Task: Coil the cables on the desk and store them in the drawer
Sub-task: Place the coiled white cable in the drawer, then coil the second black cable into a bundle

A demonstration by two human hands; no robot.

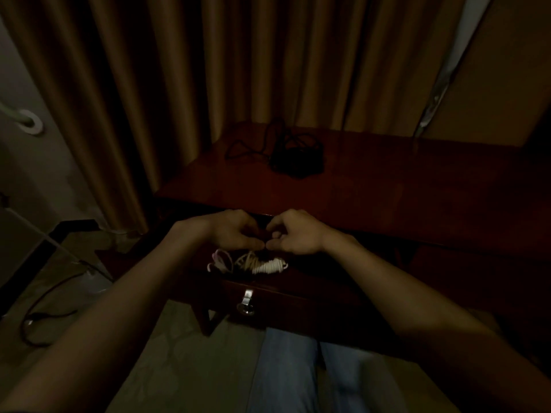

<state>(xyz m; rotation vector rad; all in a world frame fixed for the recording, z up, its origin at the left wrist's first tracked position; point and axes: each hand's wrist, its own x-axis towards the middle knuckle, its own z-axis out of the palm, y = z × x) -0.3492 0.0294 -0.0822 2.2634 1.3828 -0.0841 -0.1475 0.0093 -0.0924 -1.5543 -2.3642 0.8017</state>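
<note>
**Hands over open drawer, dim room**

Dark red wood table (387,204) against a tan curtain (208,70). Black cable (286,153) lies tangled at the table's far left corner. Drawer (298,302) is pulled out, metal handle (247,299) on its front, with pink, tan and white coils (247,262) inside. Left hand (235,231) and right hand (295,234) hover above the coils, fingers curled, thumb tips meeting. Too dark, so I cannot tell if they hold anything. A loose cord (44,308) lies on the floor (179,353) at left.

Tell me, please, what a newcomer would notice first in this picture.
The left hand and right hand meet with curled fingers above the open drawer, where pale coiled cables lie. Farther back, a black tangled cable sits on the dark red desk, in front of brown curtains.
</note>
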